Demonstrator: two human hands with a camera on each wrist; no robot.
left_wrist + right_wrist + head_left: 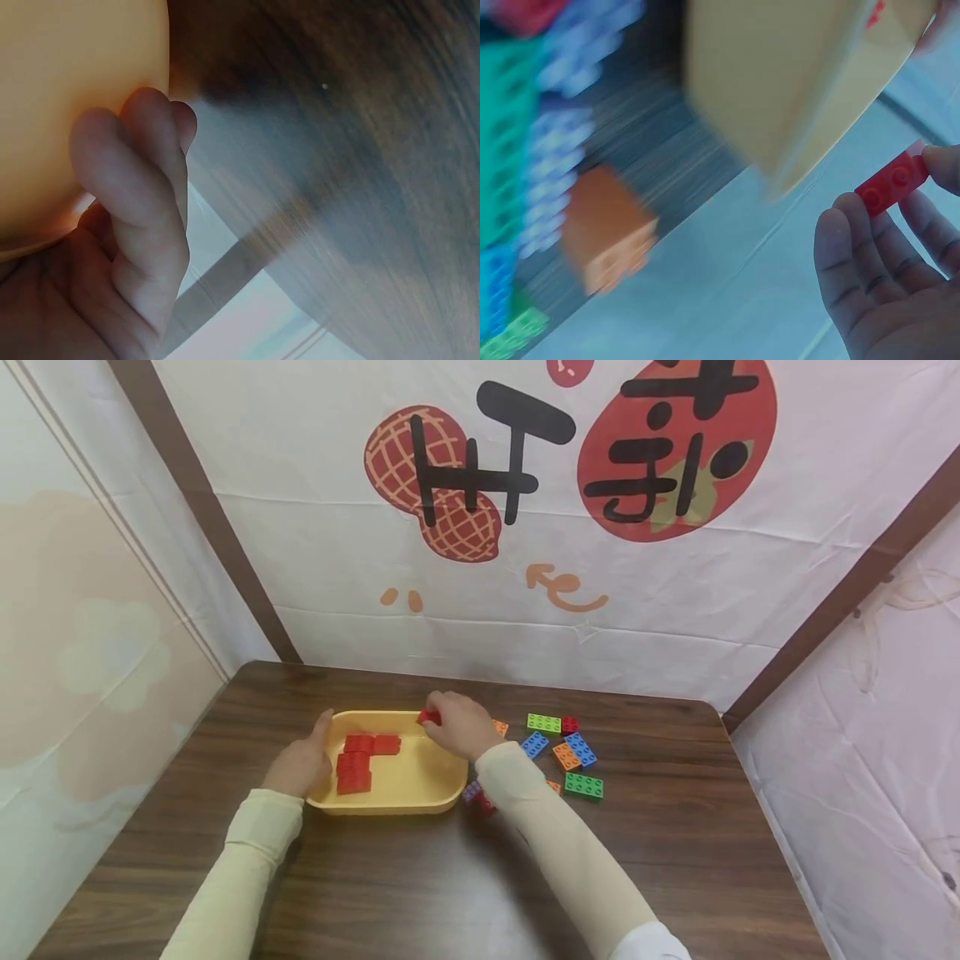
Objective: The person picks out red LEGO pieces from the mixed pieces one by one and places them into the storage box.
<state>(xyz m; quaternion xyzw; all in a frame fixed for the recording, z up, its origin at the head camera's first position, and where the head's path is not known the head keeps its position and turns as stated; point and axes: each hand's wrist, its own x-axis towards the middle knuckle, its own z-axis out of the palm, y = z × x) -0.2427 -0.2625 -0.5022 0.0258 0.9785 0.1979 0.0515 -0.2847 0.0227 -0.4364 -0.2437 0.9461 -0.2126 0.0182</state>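
Yellow plastic gives the tray [408,783] its colour as it sits on a dark wood-grain table [675,843], with red bricks [353,777] gathered toward its left end and a person's hands at either side. The left hand [298,766] is at the left end; the left wrist view adds a close look at bent fingers against the tray's wall, their grip nearly closed on it.

At the far rim, right of the middle, the right hand [463,728] has one red brick [891,181]. From the head, fingers cover much of that piece; the right wrist view reveals a narrow pinch between thumb and fingertips, two studs visible, the brick apart from the tray. Whether it clears the rim inward or outward, the pictures do not settle.

To the right, the head view takes in a lime-green brick [543,722] touching a small dark red brick [570,724], a blue brick [581,749] beside an orange one, and a green brick [583,786]. Pieces partly hidden by the right sleeve [558,839] emerge, blurred, in the right wrist view, where an orange block [607,225] stands nearest the tray.
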